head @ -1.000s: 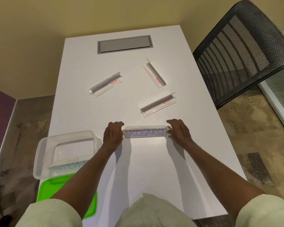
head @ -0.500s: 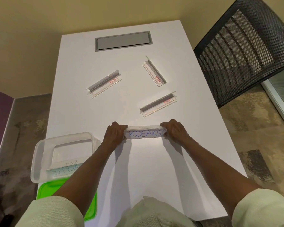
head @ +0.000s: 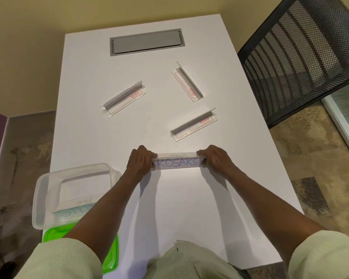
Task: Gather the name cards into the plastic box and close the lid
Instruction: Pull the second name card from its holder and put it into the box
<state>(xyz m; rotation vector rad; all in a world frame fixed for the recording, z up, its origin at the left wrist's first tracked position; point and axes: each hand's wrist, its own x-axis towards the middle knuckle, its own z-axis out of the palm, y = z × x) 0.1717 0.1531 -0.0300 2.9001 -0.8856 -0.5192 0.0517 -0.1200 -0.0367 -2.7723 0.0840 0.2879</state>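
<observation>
Clear plastic box (head: 48, 190) already holds some cards; the KOSAKSI card (head: 176, 163) is pinched endwise by left hand (head: 139, 164) and right hand (head: 216, 161), three cards left on the bench (head: 189, 208), green lid (head: 54, 232) off.

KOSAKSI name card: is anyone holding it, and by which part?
Yes. The KOSAKSI name card is held by both ends: the left hand grips its left end and the right hand grips its right end.
</observation>
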